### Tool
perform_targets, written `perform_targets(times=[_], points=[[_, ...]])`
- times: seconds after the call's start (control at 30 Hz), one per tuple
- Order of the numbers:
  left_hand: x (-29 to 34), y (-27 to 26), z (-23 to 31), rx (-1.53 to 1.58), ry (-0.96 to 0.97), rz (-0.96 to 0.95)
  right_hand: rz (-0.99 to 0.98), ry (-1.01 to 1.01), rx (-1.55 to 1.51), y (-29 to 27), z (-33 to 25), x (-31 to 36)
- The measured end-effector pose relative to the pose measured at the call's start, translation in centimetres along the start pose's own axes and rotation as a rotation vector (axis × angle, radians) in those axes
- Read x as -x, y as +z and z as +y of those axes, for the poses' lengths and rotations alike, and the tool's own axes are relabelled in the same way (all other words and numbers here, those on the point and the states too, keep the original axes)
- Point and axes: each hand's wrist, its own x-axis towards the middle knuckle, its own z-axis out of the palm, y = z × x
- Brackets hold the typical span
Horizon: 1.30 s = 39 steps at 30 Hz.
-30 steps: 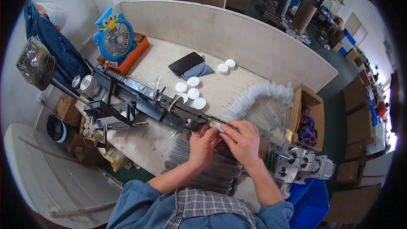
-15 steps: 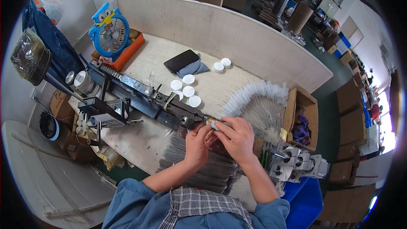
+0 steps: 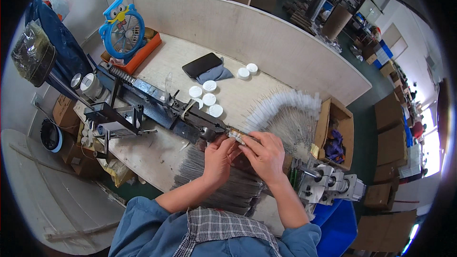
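Observation:
Both hands meet at the near right end of a long dark metal bench machine (image 3: 202,120). A small whitish piece (image 3: 236,136) sits there, with a thin tan strip beside it. My right hand (image 3: 265,156) pinches this piece from the right between thumb and fingers. Close beside it, my left hand (image 3: 217,163) has its thumb and fingertips pressed together; what lies in them is hidden. Below the hands lies a thick bundle of thin grey wires (image 3: 195,171). To the right, thin wires with white bristle-like tips (image 3: 285,107) are spread in a fan.
Several round white caps (image 3: 209,99) lie behind the machine near a black phone (image 3: 202,65) on a grey cloth. At left are a blue fan (image 3: 124,33) and an orange tray (image 3: 147,52). A cardboard box (image 3: 350,114) and a metal clamp-like fixture (image 3: 335,184) stand at right.
The view has shifted slightly. My hands stay together at the machine's end; the fingers have moved a little around the whitish piece, which shows more now.

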Motion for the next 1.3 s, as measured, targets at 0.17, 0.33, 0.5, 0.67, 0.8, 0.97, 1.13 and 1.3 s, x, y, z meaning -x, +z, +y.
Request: perform_targets(times=[0.17, 0.33, 0.5, 0.67, 0.8, 0.97, 1.13, 1.3], points=[[-0.2, -0.9, -0.2, 0.006, 0.005, -0.001, 0.021, 0.03, -0.042, 0.7, -0.6, 0.0], [-0.2, -0.5, -0.4, -0.039, 0.014, -0.009, 0.064, 0.046, -0.037, 1.2, -0.1, 0.5], [-0.2, -0.7, -0.4, 0.036, 0.008, 0.022, 0.027, 0.057, -0.073, 1.1, -0.5, 0.1], [-0.3, -1.1, -0.6, 0.013, 0.011, 0.028, -0.01, 0.071, -0.069, 1.2, -0.9, -0.2], [-0.4, -1.3, -0.8, -0.011, -0.013, 0.053, -0.015, 0.087, -0.089, 1.1, -1.1, -0.3], [-0.1, -0.6, -0.4, 0.05, -0.026, 0.036, 0.013, 0.101, -0.079, 0.7, -0.9, 0.0], [0.1, -0.3, -0.2, -0.026, -0.002, 0.027, -0.001, 0.119, -0.081, 0.6, -0.6, 0.3], [0.0, -0.1, -0.2, -0.046, 0.011, 0.03, -0.003, 0.106, -0.069, 0.2, -0.7, 0.1]])
